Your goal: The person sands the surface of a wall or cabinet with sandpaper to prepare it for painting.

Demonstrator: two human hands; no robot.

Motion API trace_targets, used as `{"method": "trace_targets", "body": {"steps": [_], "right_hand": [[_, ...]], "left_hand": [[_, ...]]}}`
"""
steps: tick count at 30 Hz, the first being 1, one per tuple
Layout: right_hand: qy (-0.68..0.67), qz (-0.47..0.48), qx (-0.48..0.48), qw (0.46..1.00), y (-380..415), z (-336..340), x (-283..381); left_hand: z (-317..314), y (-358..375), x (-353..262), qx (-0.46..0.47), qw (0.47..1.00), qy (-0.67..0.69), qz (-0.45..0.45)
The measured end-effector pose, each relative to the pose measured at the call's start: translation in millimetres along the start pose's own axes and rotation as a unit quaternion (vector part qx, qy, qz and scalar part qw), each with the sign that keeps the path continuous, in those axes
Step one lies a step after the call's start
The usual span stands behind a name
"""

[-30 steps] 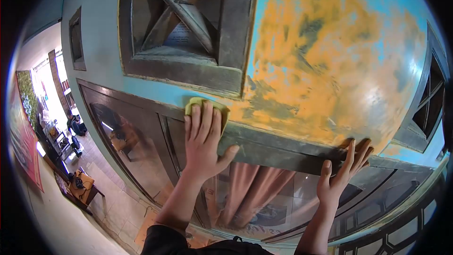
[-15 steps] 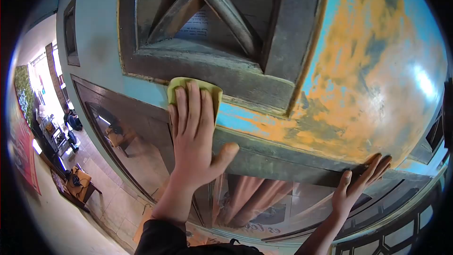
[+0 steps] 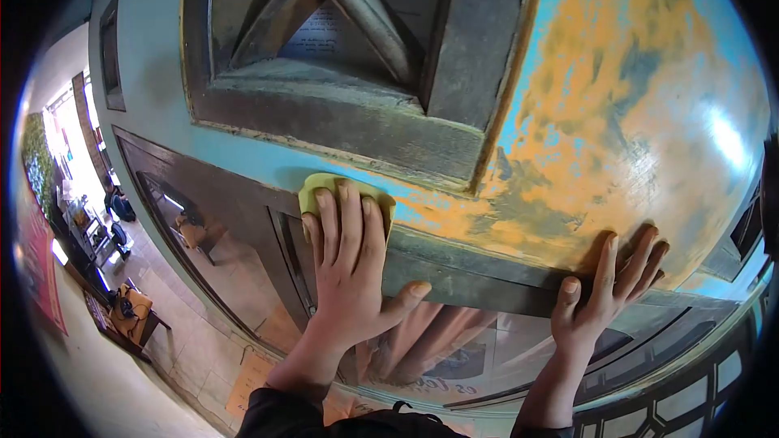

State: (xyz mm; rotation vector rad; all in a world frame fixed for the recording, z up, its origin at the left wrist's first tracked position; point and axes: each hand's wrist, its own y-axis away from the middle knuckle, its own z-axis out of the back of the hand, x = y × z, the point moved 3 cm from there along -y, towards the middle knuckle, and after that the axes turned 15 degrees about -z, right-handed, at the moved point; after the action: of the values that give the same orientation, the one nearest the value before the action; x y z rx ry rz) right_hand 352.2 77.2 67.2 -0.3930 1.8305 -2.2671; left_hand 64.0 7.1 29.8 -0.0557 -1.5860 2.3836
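My left hand (image 3: 349, 292) presses a folded yellow-green sheet of sandpaper (image 3: 310, 195) flat against the wall strip below the window frame. Its fingers lie straight over the sheet, and the thumb sticks out to the right. The sheet's working face is hidden against the surface. My right hand (image 3: 600, 300) holds nothing. Its fingers are spread, with the tips resting on the lower edge of the curved wall panel (image 3: 584, 162), which shows patchy orange, turquoise and grey layers.
Above is a dark wooden window frame (image 3: 324, 109) with crossed bars. A dark rail (image 3: 479, 276) and glass panes (image 3: 462, 341) lie below, reflecting pinkish curtains. At left, a tiled floor (image 3: 174, 308) holds a chair (image 3: 134, 316) and other items.
My left hand and the sandpaper have moved down and slightly right along the strip. My right hand has shifted slightly left and up, its fingers spread wider. The view has shifted slightly.
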Motion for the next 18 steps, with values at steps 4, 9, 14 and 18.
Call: {"method": "trace_targets", "body": {"steps": [4,9,14,18], "right_hand": [[-0.032,-0.007,-0.028,0.999,4,-5,-2],[-0.064,-0.025,-0.019,0.997,13,-6,-2],[-0.076,-0.029,-0.022,0.996,17,-7,-2],[-0.083,-0.036,-0.018,0.996,20,-9,-4]], "left_hand": [[20,-37,15,0.000,1.000,-0.021,-0.004],[13,-22,0,0.017,1.000,0.000,0.020],[4,-15,-10,0.043,0.999,-0.028,0.003],[10,-25,-11,0.044,0.999,-0.025,0.000]]}}
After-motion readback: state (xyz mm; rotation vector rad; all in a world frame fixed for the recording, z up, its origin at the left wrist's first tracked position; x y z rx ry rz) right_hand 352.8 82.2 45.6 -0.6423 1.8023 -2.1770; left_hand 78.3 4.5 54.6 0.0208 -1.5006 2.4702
